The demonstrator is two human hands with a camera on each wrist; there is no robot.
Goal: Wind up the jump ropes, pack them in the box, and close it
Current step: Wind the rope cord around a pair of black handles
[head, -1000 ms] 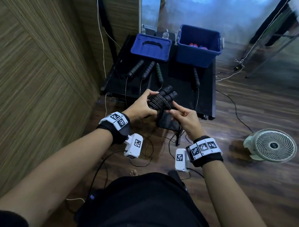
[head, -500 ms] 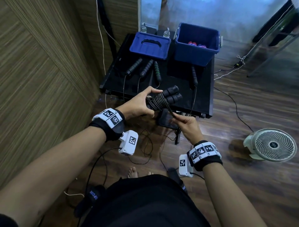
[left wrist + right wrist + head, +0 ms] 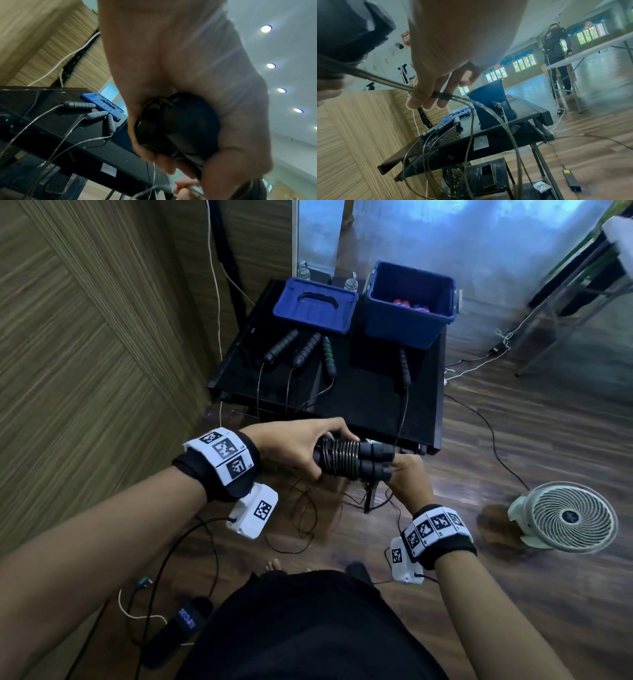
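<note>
My left hand [image 3: 294,448] grips a pair of black jump rope handles [image 3: 356,462] held side by side, with the cord coiled tightly round them; the bundle [image 3: 171,125] fills the palm in the left wrist view. My right hand [image 3: 409,477], just below the handles' free ends, pinches the loose cord [image 3: 447,96] between thumb and fingers. Several more jump rope handles [image 3: 308,350] lie on the black table [image 3: 370,409], their cords hanging over the front edge. The open blue box [image 3: 409,302] stands at the back right, its blue lid [image 3: 315,304] flat beside it.
Coloured items lie inside the box. A wood-panelled wall runs along the left. A white fan [image 3: 568,517] sits on the wooden floor at the right. Cables trail across the floor. A person [image 3: 556,54] stands at a white table far off.
The handle bundle has turned to lie level and dropped closer to me. My right hand has come up from below to the handles' free ends, still holding the cord.
</note>
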